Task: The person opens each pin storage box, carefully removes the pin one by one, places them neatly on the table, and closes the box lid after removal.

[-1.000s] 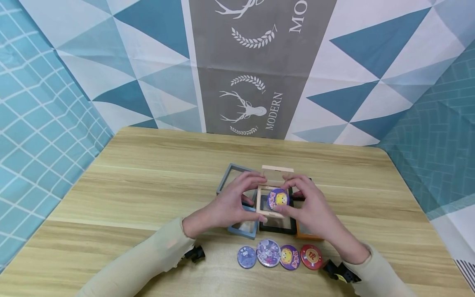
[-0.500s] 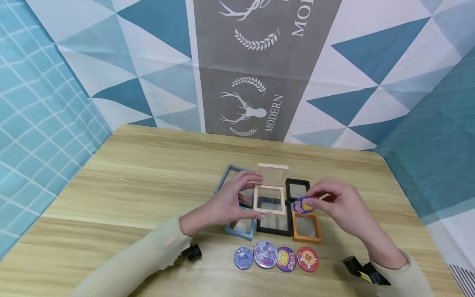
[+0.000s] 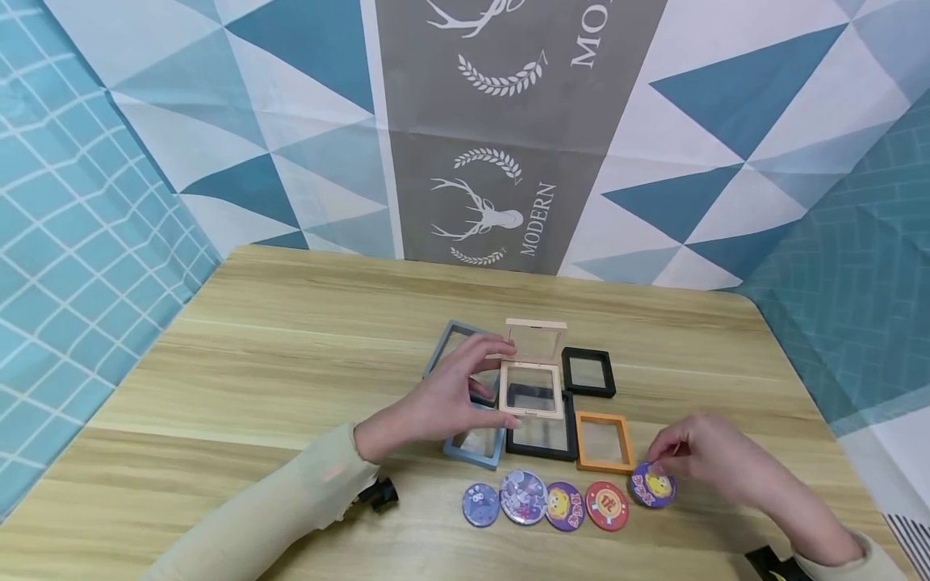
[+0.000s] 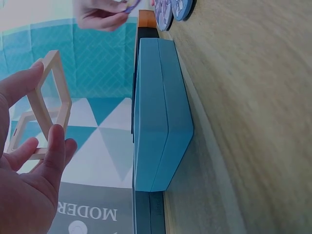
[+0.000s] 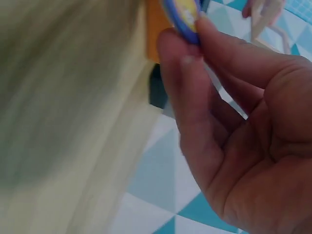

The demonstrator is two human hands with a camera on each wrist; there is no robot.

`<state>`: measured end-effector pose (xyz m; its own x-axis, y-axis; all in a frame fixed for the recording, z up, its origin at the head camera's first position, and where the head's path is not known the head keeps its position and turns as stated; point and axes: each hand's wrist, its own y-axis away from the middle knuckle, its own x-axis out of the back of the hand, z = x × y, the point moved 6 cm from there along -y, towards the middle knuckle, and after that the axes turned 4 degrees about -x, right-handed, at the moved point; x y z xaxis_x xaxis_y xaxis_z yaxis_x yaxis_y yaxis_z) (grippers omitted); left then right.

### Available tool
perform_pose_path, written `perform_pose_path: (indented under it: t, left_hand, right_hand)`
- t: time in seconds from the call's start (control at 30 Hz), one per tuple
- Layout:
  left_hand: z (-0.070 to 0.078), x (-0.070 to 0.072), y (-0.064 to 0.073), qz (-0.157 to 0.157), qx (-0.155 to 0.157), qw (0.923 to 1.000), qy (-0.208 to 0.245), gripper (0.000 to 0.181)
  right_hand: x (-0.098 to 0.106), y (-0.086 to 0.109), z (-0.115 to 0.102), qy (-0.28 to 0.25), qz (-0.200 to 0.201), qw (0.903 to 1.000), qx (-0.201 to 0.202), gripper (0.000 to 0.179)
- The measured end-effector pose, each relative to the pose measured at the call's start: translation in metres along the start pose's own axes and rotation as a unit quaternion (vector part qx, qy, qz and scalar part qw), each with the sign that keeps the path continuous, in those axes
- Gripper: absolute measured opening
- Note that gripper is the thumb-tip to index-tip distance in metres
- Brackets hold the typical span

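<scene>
My left hand (image 3: pixel 452 395) holds a beige hinged display frame (image 3: pixel 532 415) by its edges, thumb in front and fingers behind. The frame's lid (image 3: pixel 535 324) stands open at the back, and its clear window has nothing in it. In the left wrist view the held frame (image 4: pixel 62 92) is up off the other frames. My right hand (image 3: pixel 715 456) pinches a round purple badge (image 3: pixel 653 486) with a yellow cartoon figure, just right of the row of badges. The right wrist view shows that badge (image 5: pixel 185 17) between thumb and fingertips.
Several frames lie under and around the beige one: grey-blue (image 3: pixel 438 355), light blue (image 3: pixel 472 460), large black (image 3: pixel 541 453), small black (image 3: pixel 590 392) and orange (image 3: pixel 605 466). In front lie a blue badge (image 3: pixel 480 505), a lilac one (image 3: pixel 523 497), another purple one (image 3: pixel 565 507) and a red one (image 3: pixel 606 506).
My right hand has taken the purple badge out of the beige frame and carried it right and toward me, beside the red badge. My left hand keeps holding the frame in place.
</scene>
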<state>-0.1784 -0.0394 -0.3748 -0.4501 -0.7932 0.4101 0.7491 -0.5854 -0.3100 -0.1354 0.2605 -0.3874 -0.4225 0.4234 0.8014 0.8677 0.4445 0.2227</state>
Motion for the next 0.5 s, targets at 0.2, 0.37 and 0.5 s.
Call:
perform_pose_path:
  t: [0.2,0.37,0.5]
  left_hand:
    - [0.000,0.000,0.001,0.000,0.000,1.0000,-0.001,0.078]
    - [0.002,0.000,0.000,-0.001,-0.003,1.0000,0.005,0.073]
    - [0.002,0.000,0.000,0.000,0.002,1.0000,0.009,0.066]
  right_hand:
    - [-0.011,-0.001,0.009,0.029,0.006,0.9993,-0.025,0.008]
    - [-0.018,-0.002,0.012,0.030,-0.012,0.9988,-0.037,0.008]
    - [-0.015,-0.002,0.011,0.032,-0.011,0.9976,-0.060,0.010]
